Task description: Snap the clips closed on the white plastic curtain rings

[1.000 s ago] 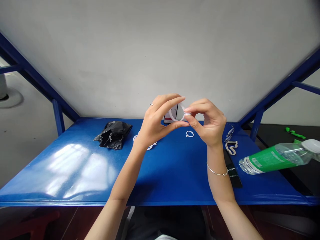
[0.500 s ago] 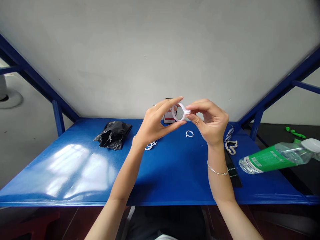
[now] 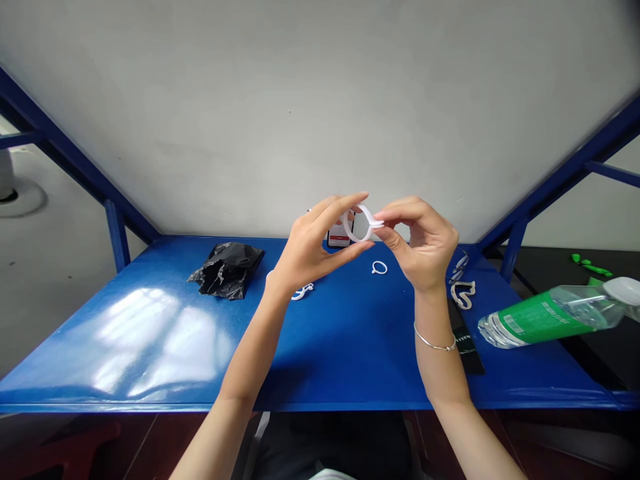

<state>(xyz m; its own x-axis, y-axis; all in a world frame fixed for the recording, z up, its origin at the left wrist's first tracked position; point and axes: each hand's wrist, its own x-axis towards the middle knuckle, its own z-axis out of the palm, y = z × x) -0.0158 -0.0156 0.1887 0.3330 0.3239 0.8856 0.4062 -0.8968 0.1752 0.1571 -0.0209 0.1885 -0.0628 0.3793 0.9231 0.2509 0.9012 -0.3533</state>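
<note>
Both hands hold a white plastic ring [image 3: 369,233], raised above the far part of the blue table [image 3: 340,333]. My left hand [image 3: 315,243] grips the ring's rounded side between its thumb below and fingers above. At the ring's right end, my right hand [image 3: 419,243] pinches the two flat tabs between thumb and forefinger. A smaller white ring [image 3: 380,267] with a little tab lies on the table between my forearms. More white rings [image 3: 302,292] lie beside my left wrist, partly hidden by it.
A phone [image 3: 340,238] with a lit screen leans behind my left hand. A crumpled black plastic bag [image 3: 230,267] lies left. To the right are glasses [image 3: 457,270], a white curved item [image 3: 463,295], a dark flat object [image 3: 470,353] and a green-labelled bottle [image 3: 550,315].
Almost nothing differs. Both hands and the ring have shifted very slightly to the right, with the grips unchanged.
</note>
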